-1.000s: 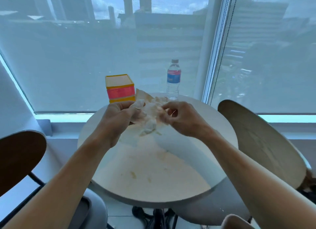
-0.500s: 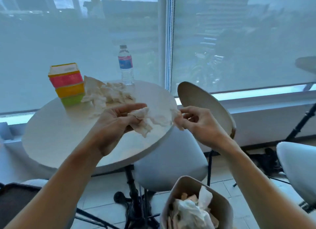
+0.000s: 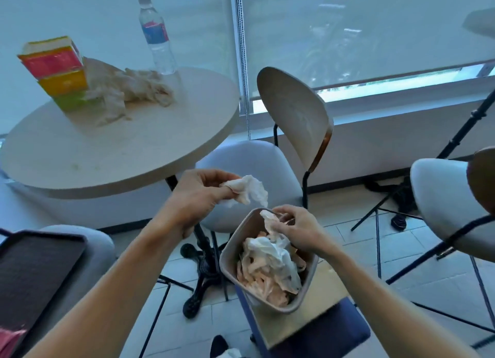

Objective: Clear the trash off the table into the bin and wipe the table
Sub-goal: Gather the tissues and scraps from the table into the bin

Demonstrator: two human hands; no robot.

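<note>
My left hand (image 3: 199,194) pinches a crumpled tissue (image 3: 247,189) just above and left of the bin (image 3: 233,253). My right hand (image 3: 294,230) holds another tissue piece (image 3: 269,220) over the bin's open top. The beige bin stands on the floor right of the table, filled with crumpled tissues and wrappers (image 3: 267,266). On the round table (image 3: 112,154) a pile of crumpled tissues (image 3: 126,88) lies beside a stack of colourful tissue boxes (image 3: 57,72) and a water bottle (image 3: 156,36). Small stains mark the tabletop near its front edge.
A chair with a wooden back (image 3: 294,116) stands between table and window. Another chair (image 3: 450,205) is at the right, and a tripod leg (image 3: 455,135) slants behind it. A dark tray (image 3: 34,274) rests on a seat at lower left.
My view has swung right and down from the table to the bin. Both hands carried the tissue pieces off the table and now hover at the bin.
</note>
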